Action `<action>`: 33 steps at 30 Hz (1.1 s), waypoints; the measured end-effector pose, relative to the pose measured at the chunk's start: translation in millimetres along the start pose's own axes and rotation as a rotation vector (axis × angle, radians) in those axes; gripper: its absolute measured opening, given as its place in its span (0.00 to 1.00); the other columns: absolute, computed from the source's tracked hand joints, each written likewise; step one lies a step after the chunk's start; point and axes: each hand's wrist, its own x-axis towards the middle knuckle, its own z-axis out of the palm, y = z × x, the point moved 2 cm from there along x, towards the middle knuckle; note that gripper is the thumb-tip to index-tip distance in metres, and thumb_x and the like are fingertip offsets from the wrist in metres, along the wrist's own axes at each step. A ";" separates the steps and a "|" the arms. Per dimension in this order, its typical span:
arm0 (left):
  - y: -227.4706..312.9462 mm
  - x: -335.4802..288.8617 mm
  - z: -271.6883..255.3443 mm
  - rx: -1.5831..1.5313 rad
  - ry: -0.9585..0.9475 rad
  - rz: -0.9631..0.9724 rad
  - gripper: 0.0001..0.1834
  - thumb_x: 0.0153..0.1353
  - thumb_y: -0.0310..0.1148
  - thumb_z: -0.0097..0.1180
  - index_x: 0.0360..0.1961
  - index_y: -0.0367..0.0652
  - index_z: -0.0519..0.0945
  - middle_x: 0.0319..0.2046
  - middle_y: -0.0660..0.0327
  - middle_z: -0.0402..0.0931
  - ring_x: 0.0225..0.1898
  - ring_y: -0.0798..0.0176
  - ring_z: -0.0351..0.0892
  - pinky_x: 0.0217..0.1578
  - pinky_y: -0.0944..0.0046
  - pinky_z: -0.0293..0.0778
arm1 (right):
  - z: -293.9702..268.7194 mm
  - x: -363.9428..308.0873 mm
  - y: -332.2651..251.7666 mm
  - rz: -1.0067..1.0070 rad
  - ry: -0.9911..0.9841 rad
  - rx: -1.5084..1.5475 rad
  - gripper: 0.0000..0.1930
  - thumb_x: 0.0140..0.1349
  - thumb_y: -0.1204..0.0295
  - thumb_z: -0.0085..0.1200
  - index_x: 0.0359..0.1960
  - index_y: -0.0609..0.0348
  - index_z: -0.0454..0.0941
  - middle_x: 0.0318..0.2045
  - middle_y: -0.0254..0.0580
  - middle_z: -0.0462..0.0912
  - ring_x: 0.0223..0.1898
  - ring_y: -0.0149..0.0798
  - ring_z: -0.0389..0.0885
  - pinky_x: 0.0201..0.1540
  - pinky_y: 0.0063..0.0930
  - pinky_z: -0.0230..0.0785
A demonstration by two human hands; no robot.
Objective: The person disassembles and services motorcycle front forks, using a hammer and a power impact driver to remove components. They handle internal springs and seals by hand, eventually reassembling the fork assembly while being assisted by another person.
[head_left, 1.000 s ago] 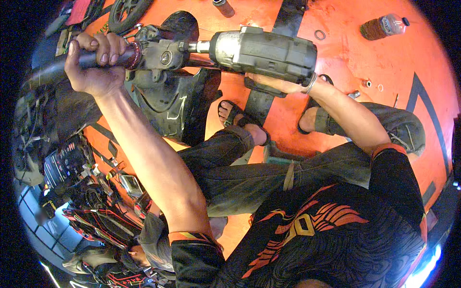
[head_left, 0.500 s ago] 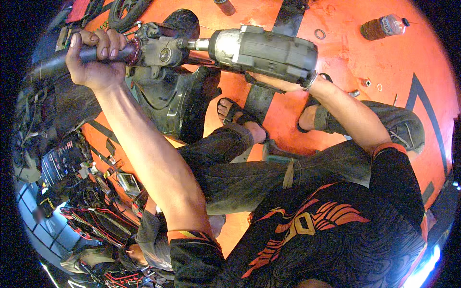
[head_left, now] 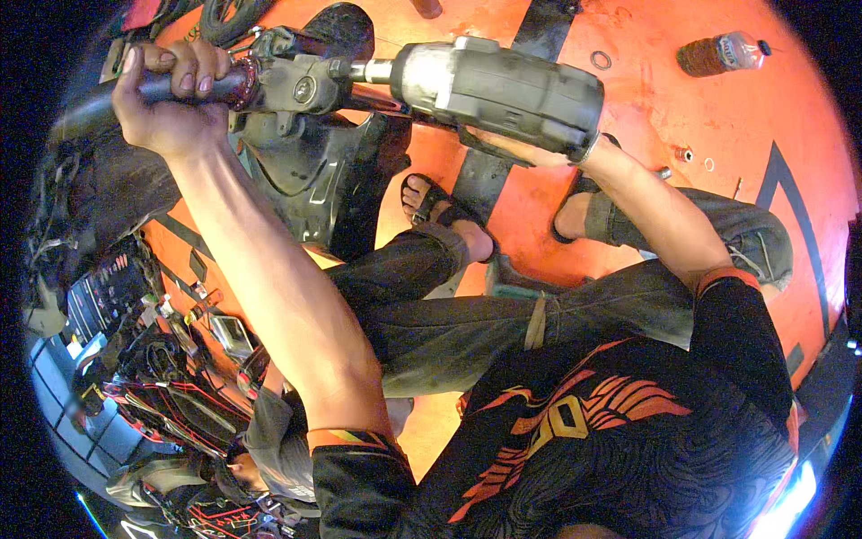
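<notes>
My left hand (head_left: 176,103) is closed around a thick black tube (head_left: 83,125), which has a dark red ring (head_left: 237,83) at its inner end. A grimy metal bracket (head_left: 308,86) with a round bolt head adjoins the tube. An impact wrench (head_left: 505,94) lies level across the upper middle, its bright socket (head_left: 372,71) against the bracket's right side. The wrench's grip is hidden beneath its body, where my right hand (head_left: 521,149) holds it; most of those fingers are out of sight. A dark plastic panel (head_left: 310,187) hangs below the bracket.
On the orange floor (head_left: 660,99) are a capped bottle of brown liquid (head_left: 714,55), a metal ring (head_left: 601,60) and small metal parts (head_left: 685,154). My sandalled foot (head_left: 431,202) is below the wrench. Another person's sleeve (head_left: 278,440) and cluttered parts (head_left: 166,368) are at the lower left.
My left hand and the tube appear slightly further left and higher. The wrench body has tipped a little, its rear end lower and further right. Both hands keep their holds.
</notes>
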 end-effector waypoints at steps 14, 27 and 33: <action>0.2 -3.6 -8.8 -0.039 -0.010 -0.038 0.13 0.55 0.43 0.48 0.23 0.47 0.73 0.10 0.67 0.56 0.14 0.68 0.55 0.24 0.62 0.57 | 28.1 -29.6 34.9 -0.039 -0.142 -0.223 0.23 0.61 0.59 0.53 0.59 0.47 0.72 0.59 0.38 0.74 0.61 0.44 0.69 0.66 0.42 0.60; 3.9 -12.6 -17.6 -0.075 0.052 0.005 0.14 0.58 0.43 0.46 0.19 0.48 0.68 0.10 0.67 0.55 0.13 0.69 0.54 0.21 0.64 0.54 | 42.7 -64.1 49.8 0.968 0.308 1.726 0.24 0.71 0.60 0.43 0.67 0.50 0.63 0.66 0.40 0.65 0.65 0.37 0.66 0.68 0.36 0.59; -3.2 -15.0 -5.7 -0.114 0.052 0.017 0.15 0.63 0.44 0.46 0.22 0.52 0.63 0.08 0.69 0.54 0.10 0.71 0.51 0.15 0.68 0.54 | 12.0 16.4 -7.5 0.355 0.015 0.799 0.38 0.41 0.54 0.69 0.56 0.52 0.72 0.48 0.37 0.80 0.48 0.38 0.79 0.53 0.38 0.71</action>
